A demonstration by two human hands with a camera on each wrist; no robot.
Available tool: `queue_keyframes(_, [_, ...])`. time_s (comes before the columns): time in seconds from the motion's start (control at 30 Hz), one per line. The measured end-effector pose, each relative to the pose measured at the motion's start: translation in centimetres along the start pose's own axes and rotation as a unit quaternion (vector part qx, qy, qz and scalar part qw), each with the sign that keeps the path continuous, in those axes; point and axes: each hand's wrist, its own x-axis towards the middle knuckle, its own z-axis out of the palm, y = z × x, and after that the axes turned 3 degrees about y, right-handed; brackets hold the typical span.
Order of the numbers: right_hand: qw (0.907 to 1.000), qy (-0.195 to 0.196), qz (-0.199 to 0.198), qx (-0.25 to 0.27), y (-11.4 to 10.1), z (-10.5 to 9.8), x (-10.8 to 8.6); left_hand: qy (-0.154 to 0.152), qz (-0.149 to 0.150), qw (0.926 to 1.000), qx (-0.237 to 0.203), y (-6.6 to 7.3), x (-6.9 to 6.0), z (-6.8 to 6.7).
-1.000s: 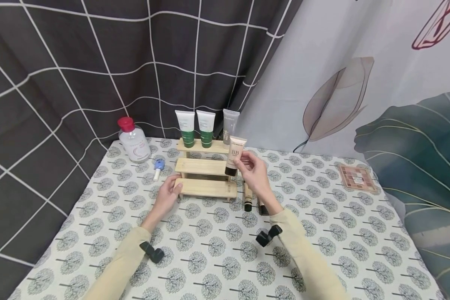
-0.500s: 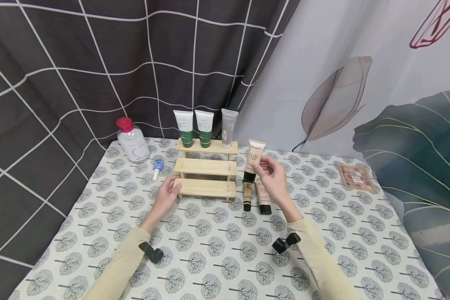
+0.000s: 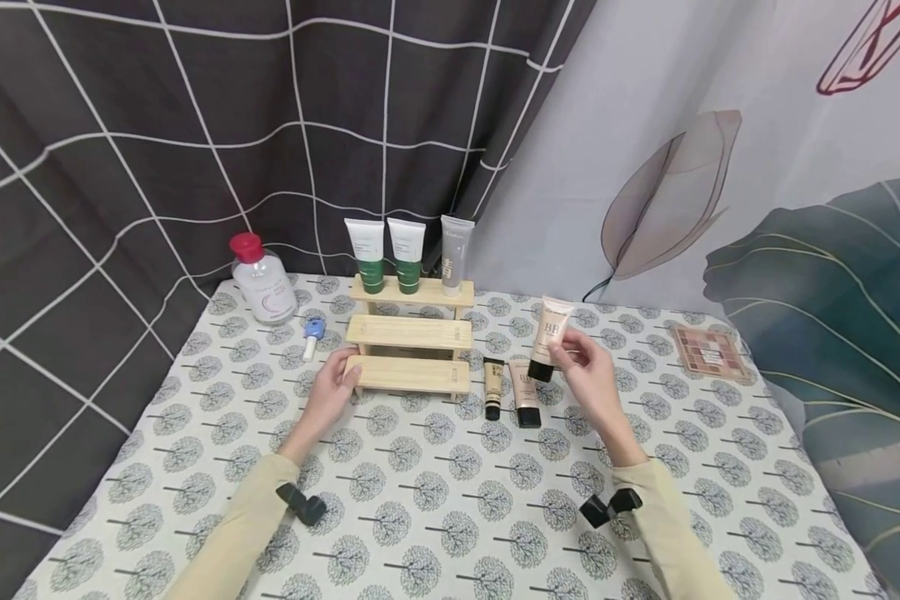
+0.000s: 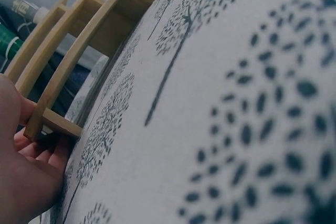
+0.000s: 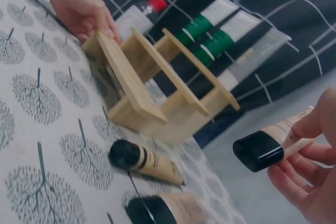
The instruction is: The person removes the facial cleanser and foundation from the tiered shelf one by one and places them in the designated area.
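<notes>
My right hand (image 3: 589,375) pinches a pale pink BB cream tube (image 3: 552,327), black cap down and slightly tilted, above the cloth. A three-step wooden display shelf (image 3: 408,375) stands left of it. The left hand (image 3: 330,385) grips the left end of its lowest step; in the left wrist view the thumb is on top and curled fingers (image 4: 44,156) are below. Two white-and-green tubes (image 3: 365,254) and a grey tube (image 3: 456,254) stand on the top step. A second BB cream tube (image 3: 526,393) and a smaller gold tube (image 3: 492,388) lie right of the shelf.
A clear bottle with a red cap (image 3: 262,279) stands at the back left, a small blue-and-white item (image 3: 312,337) lying beside it. An eyeshadow palette (image 3: 712,352) lies far right on the tree-print cloth (image 3: 450,517). A dark grid curtain (image 3: 217,100) hangs behind.
The right hand has carried the BB cream tube from in front of the shelf to the right, uncovering the two tubes lying on the cloth. The left hand stays at the shelf.
</notes>
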Motion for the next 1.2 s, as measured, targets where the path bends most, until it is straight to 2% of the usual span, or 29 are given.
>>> queue_keyframes(0.2, [0.9995, -0.007, 0.029, 0.006, 0.8, -1.4, -0.4, -0.002, -0.001, 1.0000, 0.001, 0.1, 0.0, -0.1])
queue_keyframes(0.5, [0.9973, -0.026, 0.043, -0.053, 2.4, -2.8, -0.8, -0.003, 0.005, 1.0000, 0.001, 0.1, 0.0, -0.2])
queue_keyframes(0.8, [0.9935, -0.061, 0.043, -0.086, 4.0, -3.4, -1.2, -0.005, 0.000, 1.0000, -0.001, 0.2, -0.1, -0.1])
queue_keyframes(1.0, [0.9870, -0.081, 0.074, -0.117, 5.1, -3.4, -1.5, -0.003, -0.001, 1.0000, 0.005, 0.2, 0.0, 0.0])
queue_keyframes(1.2, [0.9843, -0.093, 0.091, -0.119, 6.1, -3.0, -1.5, -0.001, 0.006, 1.0000, -0.003, 0.3, -0.1, -0.1])
